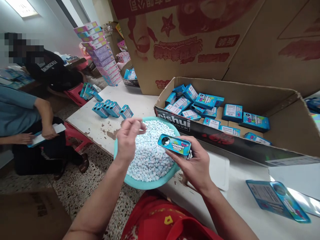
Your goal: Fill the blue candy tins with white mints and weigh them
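Observation:
In my right hand (198, 164) is a small blue candy box (177, 146), tilted so that its printed face and round opening point up. A few white pieces show inside that opening. Below it stands a light teal basin (150, 185) filled with small pale blue and white candies (147, 160). My left hand (126, 139) hovers over the basin's left side, its fingers curled and pressed together; whatever they hold, if anything, is hidden.
A long cardboard carton (250, 146) behind the basin holds several blue candy boxes. More upright blue boxes (112, 108) stand at the table's left. Stacked pink and purple boxes (102, 55) rise beyond. A flattened blue box (277, 200) lies right. Two people sit at left.

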The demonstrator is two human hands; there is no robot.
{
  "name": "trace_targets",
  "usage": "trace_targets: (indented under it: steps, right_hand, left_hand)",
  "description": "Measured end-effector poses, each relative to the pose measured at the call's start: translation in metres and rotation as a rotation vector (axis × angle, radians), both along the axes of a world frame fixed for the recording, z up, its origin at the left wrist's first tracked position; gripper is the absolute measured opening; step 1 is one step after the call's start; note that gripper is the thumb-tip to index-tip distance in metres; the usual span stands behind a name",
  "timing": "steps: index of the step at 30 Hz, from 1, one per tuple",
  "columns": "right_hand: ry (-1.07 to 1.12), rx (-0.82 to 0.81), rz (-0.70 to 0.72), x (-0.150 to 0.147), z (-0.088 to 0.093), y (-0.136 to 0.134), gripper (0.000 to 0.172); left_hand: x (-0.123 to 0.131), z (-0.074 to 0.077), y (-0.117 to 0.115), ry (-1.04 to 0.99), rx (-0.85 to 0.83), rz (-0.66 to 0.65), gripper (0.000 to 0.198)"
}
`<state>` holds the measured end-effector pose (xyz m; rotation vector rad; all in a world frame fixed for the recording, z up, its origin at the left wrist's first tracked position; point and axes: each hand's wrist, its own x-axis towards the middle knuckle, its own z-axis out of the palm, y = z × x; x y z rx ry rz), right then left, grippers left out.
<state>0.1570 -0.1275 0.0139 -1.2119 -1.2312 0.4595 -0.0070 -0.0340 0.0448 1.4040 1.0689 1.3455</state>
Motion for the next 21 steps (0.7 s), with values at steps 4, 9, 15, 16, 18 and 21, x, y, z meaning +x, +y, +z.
trace_targets:
  steps: [4,9,15,16,18,21]
  right_hand:
    - [0.016,-0.068,-0.037,0.010,-0.005,-0.005,0.031]
    - [0.017,-0.094,-0.108,0.012,-0.008,-0.005,0.033]
    - [0.026,-0.097,-0.117,0.010,-0.004,-0.012,0.031]
    - [0.032,-0.100,-0.122,0.010,-0.002,-0.016,0.032]
    - [0.044,-0.088,-0.150,0.012,0.001,-0.022,0.033]
    - [0.019,-0.092,-0.149,0.014,0.003,-0.025,0.031]
  left_hand:
    - [-0.022,-0.057,-0.008,0.727,0.071,-0.201,0.036]
    - [-0.017,-0.089,-0.018,1.197,0.298,-0.272,0.043]
    - [-0.004,-0.084,0.009,1.425,0.375,-0.212,0.032]
    - [-0.003,-0.085,0.013,1.424,0.361,-0.190,0.031]
    - [-0.003,-0.086,0.019,1.365,0.327,-0.143,0.028]
    - [-0.004,-0.086,0.024,1.135,0.245,-0.079,0.018]
